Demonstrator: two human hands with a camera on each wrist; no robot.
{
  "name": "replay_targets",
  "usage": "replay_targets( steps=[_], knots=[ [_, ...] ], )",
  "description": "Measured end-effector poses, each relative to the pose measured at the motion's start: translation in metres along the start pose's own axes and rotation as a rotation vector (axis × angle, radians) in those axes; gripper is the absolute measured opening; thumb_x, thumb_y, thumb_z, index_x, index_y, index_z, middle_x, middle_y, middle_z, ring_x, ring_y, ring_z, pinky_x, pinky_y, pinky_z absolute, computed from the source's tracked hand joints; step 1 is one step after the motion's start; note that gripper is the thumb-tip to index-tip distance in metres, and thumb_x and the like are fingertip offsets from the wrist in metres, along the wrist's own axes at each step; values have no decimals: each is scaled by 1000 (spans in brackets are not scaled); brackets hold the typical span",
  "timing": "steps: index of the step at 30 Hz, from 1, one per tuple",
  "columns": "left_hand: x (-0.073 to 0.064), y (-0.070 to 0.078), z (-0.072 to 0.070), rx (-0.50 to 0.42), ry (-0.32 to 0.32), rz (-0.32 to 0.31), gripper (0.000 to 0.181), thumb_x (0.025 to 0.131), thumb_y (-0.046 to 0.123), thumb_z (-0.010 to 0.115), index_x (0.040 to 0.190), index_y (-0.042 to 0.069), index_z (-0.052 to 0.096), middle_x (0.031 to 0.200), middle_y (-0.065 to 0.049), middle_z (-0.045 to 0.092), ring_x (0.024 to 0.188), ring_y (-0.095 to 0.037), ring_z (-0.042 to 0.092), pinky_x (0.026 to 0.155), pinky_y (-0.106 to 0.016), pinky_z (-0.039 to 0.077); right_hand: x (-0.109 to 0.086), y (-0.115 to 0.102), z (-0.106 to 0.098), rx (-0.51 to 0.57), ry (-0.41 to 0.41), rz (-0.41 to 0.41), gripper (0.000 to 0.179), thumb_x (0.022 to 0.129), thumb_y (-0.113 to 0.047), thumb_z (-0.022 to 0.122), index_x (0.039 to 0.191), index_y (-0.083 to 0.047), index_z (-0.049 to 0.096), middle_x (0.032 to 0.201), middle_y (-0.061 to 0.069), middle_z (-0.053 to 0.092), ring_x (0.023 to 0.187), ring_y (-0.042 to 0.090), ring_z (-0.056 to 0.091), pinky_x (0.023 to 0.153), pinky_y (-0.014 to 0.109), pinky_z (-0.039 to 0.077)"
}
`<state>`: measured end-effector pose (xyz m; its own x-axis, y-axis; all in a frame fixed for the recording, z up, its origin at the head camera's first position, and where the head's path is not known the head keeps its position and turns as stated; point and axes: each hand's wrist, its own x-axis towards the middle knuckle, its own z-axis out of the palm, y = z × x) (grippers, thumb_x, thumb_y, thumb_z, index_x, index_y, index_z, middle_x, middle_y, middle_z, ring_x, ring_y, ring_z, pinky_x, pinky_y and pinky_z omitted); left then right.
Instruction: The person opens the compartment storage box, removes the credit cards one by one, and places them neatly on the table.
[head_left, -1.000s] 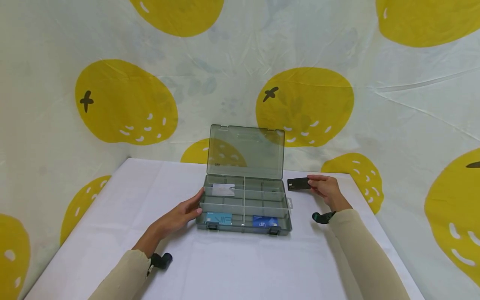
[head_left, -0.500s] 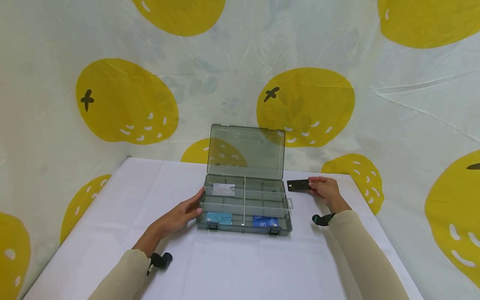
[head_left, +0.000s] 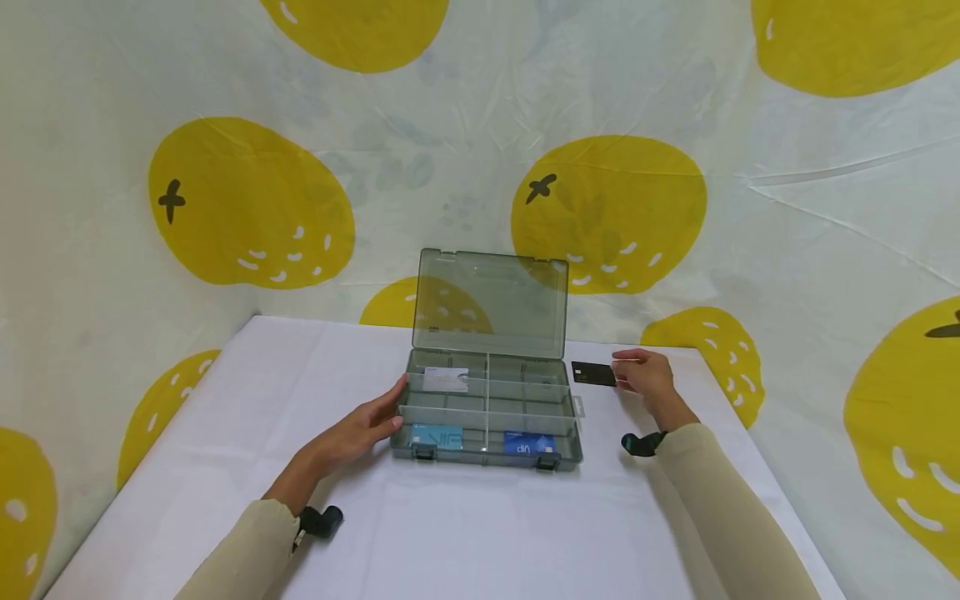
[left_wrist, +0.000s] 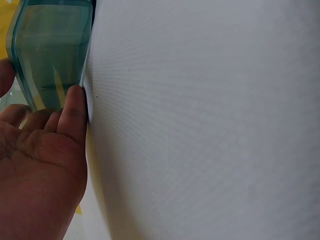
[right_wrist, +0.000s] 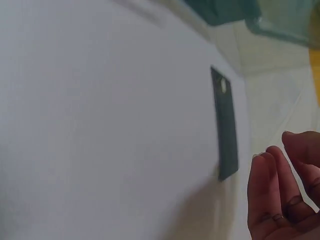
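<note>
A smoky see-through storage box (head_left: 486, 460) with dividers stands on the table, its lid (head_left: 491, 304) raised. My left hand (head_left: 358, 432) holds the box's left side, thumb near the front corner; in the left wrist view its fingers lie against the box's wall. A white card (head_left: 446, 380) lies in the back-left compartment. At the front are a light-blue VIP card (head_left: 437, 437) on the left and a dark-blue VIP card (head_left: 528, 442) on the right. Right of the box a black card (right_wrist: 226, 127) lies flat. My right hand (head_left: 647, 379) is beside it, fingers apart from it, holding nothing.
A white cloth covers the table (head_left: 480, 533). Behind it hangs a pale curtain (head_left: 450, 167) printed with large yellow fruit. Small dark cameras are strapped to both wrists.
The right hand has let go of the black card, which now lies on the table, tilted slightly differently. The left hand stays at the box.
</note>
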<state>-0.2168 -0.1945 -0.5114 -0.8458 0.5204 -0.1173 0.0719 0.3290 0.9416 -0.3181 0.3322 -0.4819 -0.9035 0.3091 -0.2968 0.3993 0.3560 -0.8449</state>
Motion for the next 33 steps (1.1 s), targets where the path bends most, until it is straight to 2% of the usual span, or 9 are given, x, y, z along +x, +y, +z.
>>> replay_targets(
  steps=[4, 9, 15, 21, 23, 27, 30, 33],
  knots=[
    [1, -1, 0, -3, -3, 1, 78, 113, 22, 53, 172, 24, 4, 181, 1, -3, 168, -34, 3, 133, -57, 14, -14, -20, 6, 3, -49, -68, 40, 106, -23, 67, 144, -10, 63, 137, 17, 65, 115, 31, 66, 94, 29, 63],
    [1, -2, -1, -1, -2, 5, 78, 113, 23, 53, 172, 26, 4, 181, 1, -2, 168, -34, 3, 133, -57, 14, -33, -47, 18, 35, -106, -163, 41, 105, -21, 69, 144, -8, 63, 134, 17, 68, 122, 35, 67, 103, 38, 61],
    [1, -2, -1, -10, -5, 7, 78, 113, 21, 53, 172, 25, 3, 181, 1, -3, 168, -33, 2, 133, -56, 15, -53, -70, 38, 72, -179, -256, 43, 102, -16, 71, 142, -2, 63, 128, 17, 72, 102, 20, 72, 105, 45, 60],
    [1, -2, 0, -12, -5, 7, 78, 113, 21, 53, 172, 22, 3, 181, 0, -2, 168, -34, 3, 132, -56, 16, -69, -88, 62, 104, -266, -337, 40, 101, -13, 71, 139, -1, 66, 134, 25, 68, 108, 30, 73, 99, 42, 63],
    [1, -2, 0, -14, -6, 8, 78, 113, 21, 53, 172, 22, 4, 181, 0, -2, 168, -34, 4, 132, -57, 16, -74, -94, 69, 116, -295, -355, 40, 101, -12, 71, 139, -1, 66, 136, 27, 67, 107, 29, 74, 101, 45, 62],
    [2, -3, -1, -17, -6, 7, 77, 113, 21, 54, 172, 25, 5, 181, 0, -1, 168, -34, 5, 132, -57, 16, -81, -104, 86, 143, -350, -368, 39, 102, -9, 71, 139, 0, 65, 134, 28, 67, 97, 19, 75, 102, 51, 61],
    [2, -3, -1, -15, -5, 1, 77, 113, 22, 54, 172, 27, 5, 181, 0, -1, 168, -34, 6, 132, -57, 17, -84, -110, 99, 154, -383, -358, 38, 101, -8, 71, 138, 0, 66, 127, 24, 70, 89, 13, 74, 101, 48, 62],
    [2, -3, -1, -13, -4, -4, 77, 113, 22, 54, 172, 28, 5, 181, 0, -2, 168, -35, 6, 132, -57, 18, -89, -116, 112, 155, -407, -347, 39, 101, -7, 72, 138, 1, 66, 120, 19, 72, 88, 14, 74, 99, 46, 63]
  ],
)
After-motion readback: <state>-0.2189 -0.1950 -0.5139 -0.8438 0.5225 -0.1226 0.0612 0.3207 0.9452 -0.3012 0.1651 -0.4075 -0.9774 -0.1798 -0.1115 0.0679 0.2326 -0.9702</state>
